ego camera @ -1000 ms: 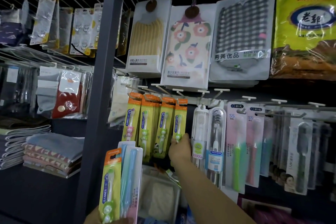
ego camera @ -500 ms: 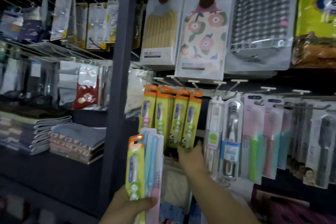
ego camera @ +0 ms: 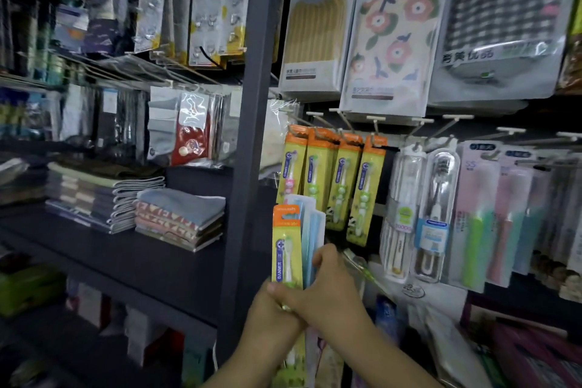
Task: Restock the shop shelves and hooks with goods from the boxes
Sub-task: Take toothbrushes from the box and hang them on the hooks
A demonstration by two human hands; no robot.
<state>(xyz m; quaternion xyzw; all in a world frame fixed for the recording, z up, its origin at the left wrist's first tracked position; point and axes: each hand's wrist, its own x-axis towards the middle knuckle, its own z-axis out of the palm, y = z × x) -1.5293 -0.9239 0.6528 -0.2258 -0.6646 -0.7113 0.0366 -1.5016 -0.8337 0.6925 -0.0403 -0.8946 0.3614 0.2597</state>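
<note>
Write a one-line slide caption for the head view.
Both hands, left and right, hold toothbrush packs below hooks of matching packs.

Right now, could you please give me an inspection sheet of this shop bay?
Surface: dark shelf carries folded towels.
Job's things: yellow toothbrush packs hang on four hooks; held packs include one yellow and blue ones.
Clutter: packets lie low at right.
Grippers: left hand and right hand both grip the held packs.
Cables: nothing seen.
Surroundings: bagged towels hang above; boxed toothbrushes hang to the right.
</note>
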